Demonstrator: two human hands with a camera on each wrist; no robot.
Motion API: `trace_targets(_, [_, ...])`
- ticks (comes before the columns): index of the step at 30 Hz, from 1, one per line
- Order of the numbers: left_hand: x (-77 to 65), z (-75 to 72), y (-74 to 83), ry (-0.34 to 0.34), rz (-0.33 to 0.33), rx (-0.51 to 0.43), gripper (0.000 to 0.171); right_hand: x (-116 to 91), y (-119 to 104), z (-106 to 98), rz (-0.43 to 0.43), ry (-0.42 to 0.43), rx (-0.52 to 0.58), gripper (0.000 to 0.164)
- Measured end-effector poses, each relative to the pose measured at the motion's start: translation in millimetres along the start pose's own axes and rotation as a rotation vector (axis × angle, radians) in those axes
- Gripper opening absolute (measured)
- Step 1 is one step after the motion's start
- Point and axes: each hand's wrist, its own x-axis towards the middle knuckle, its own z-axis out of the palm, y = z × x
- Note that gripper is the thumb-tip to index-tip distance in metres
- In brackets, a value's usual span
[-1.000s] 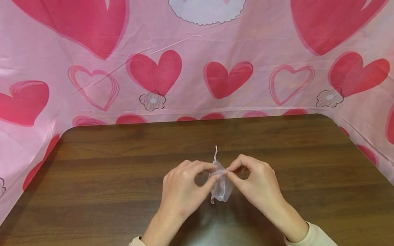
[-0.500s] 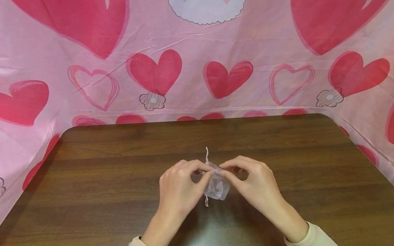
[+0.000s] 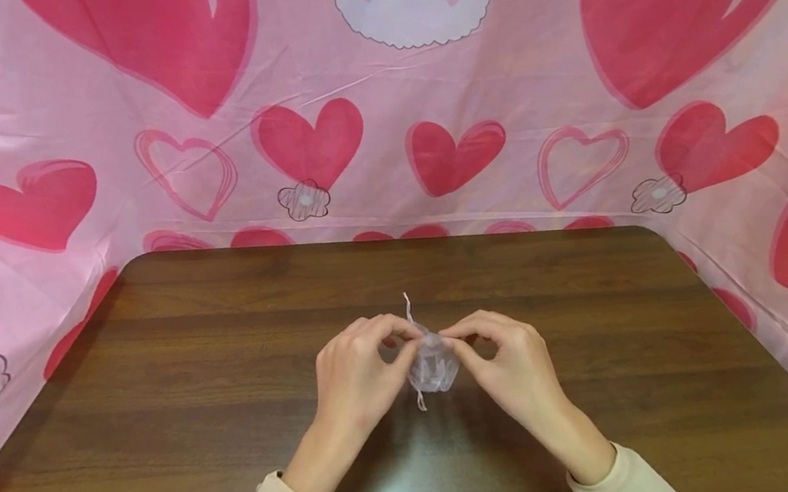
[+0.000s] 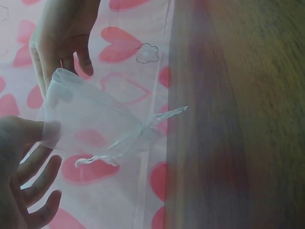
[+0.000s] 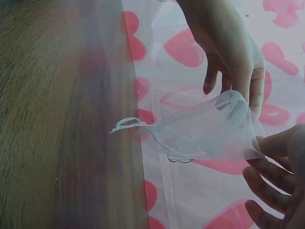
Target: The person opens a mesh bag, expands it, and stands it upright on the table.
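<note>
Since a second ago the hands have closed in and the sheer pouch [image 3: 433, 365] has swung a little left, its ribbon tail now hanging lower. Above the wooden table [image 3: 160, 413], the left hand [image 3: 353, 382] and right hand [image 3: 521, 371] each pinch its open rim. It looks featherlight, limp and snag-prone, probably organza; best taken by the hemmed mouth or the drawstring [image 4: 164, 116].
</note>
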Motion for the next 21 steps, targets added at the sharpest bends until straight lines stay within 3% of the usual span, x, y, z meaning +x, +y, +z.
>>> trace_targets(14, [-1.6, 2.7, -0.1, -0.094, 0.032, -0.009, 0.021, -0.6, 2.0, 1.5, 0.005, 0.023, -0.026, 0.024])
trace_targets(21, [-1.4, 2.2, 1.1, -0.078, 0.061, -0.004, 0.013, -0.5, 1.6, 0.7, 0.011, 0.022, -0.061, 0.026])
